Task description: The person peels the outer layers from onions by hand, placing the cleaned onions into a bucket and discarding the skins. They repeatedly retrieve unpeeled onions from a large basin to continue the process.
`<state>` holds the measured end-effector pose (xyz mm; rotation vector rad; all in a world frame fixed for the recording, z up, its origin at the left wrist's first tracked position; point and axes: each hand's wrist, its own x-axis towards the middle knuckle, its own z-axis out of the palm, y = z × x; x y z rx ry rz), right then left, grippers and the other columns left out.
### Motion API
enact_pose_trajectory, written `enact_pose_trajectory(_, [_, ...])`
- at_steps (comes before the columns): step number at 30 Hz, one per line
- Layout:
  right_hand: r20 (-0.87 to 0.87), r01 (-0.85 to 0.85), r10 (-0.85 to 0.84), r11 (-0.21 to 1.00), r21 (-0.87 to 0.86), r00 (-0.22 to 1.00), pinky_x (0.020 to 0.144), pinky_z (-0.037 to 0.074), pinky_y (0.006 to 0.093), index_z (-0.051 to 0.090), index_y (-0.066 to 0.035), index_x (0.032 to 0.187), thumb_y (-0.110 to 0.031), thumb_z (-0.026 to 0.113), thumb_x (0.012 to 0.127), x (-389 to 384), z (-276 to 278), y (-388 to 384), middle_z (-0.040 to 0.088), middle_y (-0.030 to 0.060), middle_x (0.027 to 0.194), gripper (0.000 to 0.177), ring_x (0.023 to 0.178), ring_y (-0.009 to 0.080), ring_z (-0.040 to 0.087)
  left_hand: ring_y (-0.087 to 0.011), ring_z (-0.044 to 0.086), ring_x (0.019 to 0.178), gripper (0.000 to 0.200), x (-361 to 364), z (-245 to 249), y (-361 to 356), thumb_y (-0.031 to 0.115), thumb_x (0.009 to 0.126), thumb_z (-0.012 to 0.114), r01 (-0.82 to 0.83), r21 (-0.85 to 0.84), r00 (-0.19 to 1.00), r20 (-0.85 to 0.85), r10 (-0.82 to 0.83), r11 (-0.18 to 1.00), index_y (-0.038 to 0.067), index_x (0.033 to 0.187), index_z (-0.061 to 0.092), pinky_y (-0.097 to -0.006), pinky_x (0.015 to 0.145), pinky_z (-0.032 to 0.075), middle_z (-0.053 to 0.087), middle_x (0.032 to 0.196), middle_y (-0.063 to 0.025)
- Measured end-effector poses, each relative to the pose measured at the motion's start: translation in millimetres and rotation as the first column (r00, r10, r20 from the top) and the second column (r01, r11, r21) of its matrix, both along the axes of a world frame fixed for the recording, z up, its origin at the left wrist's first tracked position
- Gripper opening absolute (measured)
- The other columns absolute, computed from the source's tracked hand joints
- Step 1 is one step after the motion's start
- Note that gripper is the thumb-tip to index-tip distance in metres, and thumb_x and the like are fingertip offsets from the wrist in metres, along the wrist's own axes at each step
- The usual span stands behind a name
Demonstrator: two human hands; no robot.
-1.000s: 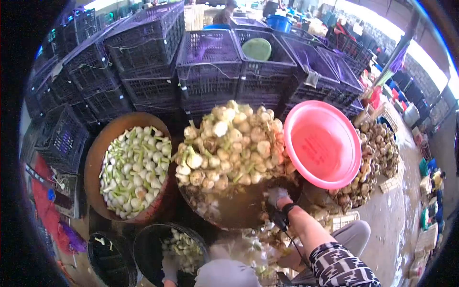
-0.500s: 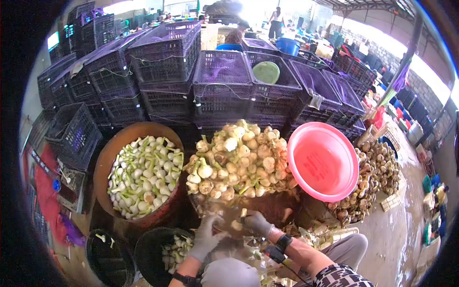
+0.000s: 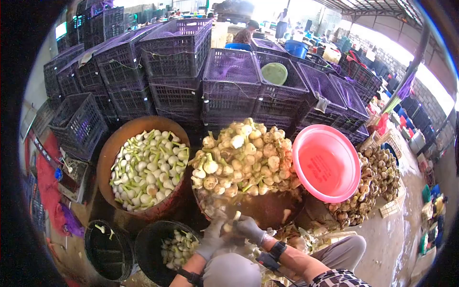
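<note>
Both my hands wear grey gloves and meet low in the middle, over the front of the work surface. My right hand [image 3: 250,229] is closed on a garlic bulb [image 3: 228,227] whose short cut stem points up. Against the bulb's left side is my left hand [image 3: 212,237], its fingers drawn in and slightly blurred. Just beyond my hands, a heap of unpeeled garlic [image 3: 248,160] rests on the wet brown surface [image 3: 260,208]. Loose skins [image 3: 299,237] lie right of my right hand. A black bucket [image 3: 143,248] at my left holds several trimmed bulbs [image 3: 178,248].
A large brown tub [image 3: 106,179] of peeled garlic stands left. At right, a pink basin [image 3: 330,165] leans beside more brown bulbs [image 3: 380,177]. Another black bucket [image 3: 91,246] is far left. Stacked black crates [image 3: 229,91] form a wall behind; people [image 3: 245,34] are farther back.
My hands have come together, the left moving right to the bulb and its spread fingers drawing in. The bulb has shifted slightly left. The view has shifted slightly.
</note>
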<state>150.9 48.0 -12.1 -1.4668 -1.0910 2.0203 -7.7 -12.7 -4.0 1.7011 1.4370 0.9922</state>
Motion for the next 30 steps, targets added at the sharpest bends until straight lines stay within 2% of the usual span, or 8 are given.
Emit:
enact_pose_trajectory(2, [0.185,-0.075,0.065,0.996,0.048,0.981,0.045,0.038,0.0239,0.061,-0.002,0.089,-0.019,0.058,0.081,-2,7,0,0.057,0.0025,0.068,0.019,0.052,0.0083,0.048,-0.0262,0.044,0.115,0.055,0,-3,0,0.027,0.071,0.071,0.019,0.03,1.0,-0.004,-0.019,0.999,0.008,0.118,0.048,-0.035,0.096,0.035,0.048,0.122,-0.0121])
enact_pose_trajectory(8, [0.176,-0.073,0.07,0.997,0.008,0.982,0.053,0.043,0.0286,0.059,0.004,0.088,-0.01,0.054,0.077,-8,23,-2,0.058,0.0053,0.073,0.018,0.061,0.0143,0.053,-0.0247,0.048,0.11,0.054,3,-13,-8,0.023,0.071,0.071,-0.004,-0.031,0.998,0.057,0.006,1.0,0.01,0.118,0.048,-0.0336,0.094,0.037,0.051,0.117,-0.0103])
enact_pose_trajectory(14, [0.07,-0.079,0.082,0.996,-0.045,0.994,0.05,0.041,0.0266,0.061,0.002,0.085,-0.011,0.054,0.079,-5,25,-1,0.057,0.0053,0.069,0.016,0.056,0.0132,0.051,-0.0221,0.051,0.107,0.052,2,2,-9,0.023,0.07,0.072,-0.017,-0.081,0.993,0.118,0.026,0.997,0.01,0.116,0.051,-0.0321,0.091,0.04,0.053,0.115,-0.0098])
enact_pose_trajectory(19, [0.005,-0.158,0.158,0.985,0.062,0.987,0.048,0.042,0.0268,0.061,0.003,0.082,-0.006,0.051,0.075,3,20,0,0.057,0.0056,0.066,0.015,0.054,0.0129,0.051,-0.0173,0.053,0.103,0.053,3,18,-9,0.024,0.069,0.073,-0.021,-0.198,0.951,0.297,0.081,0.98,0.006,0.115,0.052,-0.0296,0.089,0.041,0.057,0.11,-0.0093])
enact_pose_trajectory(22, [-0.015,-0.148,0.152,0.977,0.152,0.988,0.049,0.043,0.0267,0.061,0.002,0.082,-0.004,0.051,0.072,6,6,-1,0.057,0.0052,0.066,0.015,0.054,0.0126,0.051,-0.0148,0.054,0.099,0.05,0,9,-10,0.022,0.071,0.072,-0.034,-0.224,0.951,0.293,0.101,0.974,0.004,0.113,0.053,-0.0281,0.087,0.041,0.059,0.106,-0.007])
enact_pose_trajectory(26, [0.228,-0.207,0.161,0.958,0.196,0.96,0.065,0.046,0.0268,0.062,0.001,0.092,-0.009,0.054,0.071,9,11,0,0.063,0.0073,0.081,0.024,0.072,0.0118,0.056,-0.013,0.054,0.092,0.04,-1,-6,-10,0.025,0.078,0.065,0.064,-0.471,0.76,0.594,0.263,0.88,0.003,0.11,0.055,-0.0268,0.082,0.043,0.059,0.103,-0.0043])
enact_pose_trajectory(29, [0.069,-0.211,0.201,0.949,0.235,0.977,0.065,0.046,0.0259,0.063,0.0,0.091,-0.009,0.057,0.071,12,17,-2,0.063,0.0057,0.079,0.022,0.072,0.0104,0.056,-0.0109,0.053,0.087,0.035,-2,-11,-9,0.03,0.085,0.054,0.204,-0.605,0.439,0.759,0.48,0.77,0.002,0.106,0.058,-0.0243,0.078,0.042,0.059,0.101,-0.0029])
enact_pose_trajectory(30, [0.029,-0.165,0.162,0.961,0.223,0.986,0.063,0.046,0.0255,0.063,0.0,0.09,-0.009,0.057,0.072,9,31,-3,0.063,0.0053,0.077,0.021,0.07,0.0105,0.056,-0.0107,0.053,0.087,0.033,-2,-2,-8,0.028,0.085,0.055,0.158,-0.581,0.499,0.745,0.443,0.799,0.002,0.106,0.058,-0.0242,0.078,0.042,0.059,0.1,-0.0028])
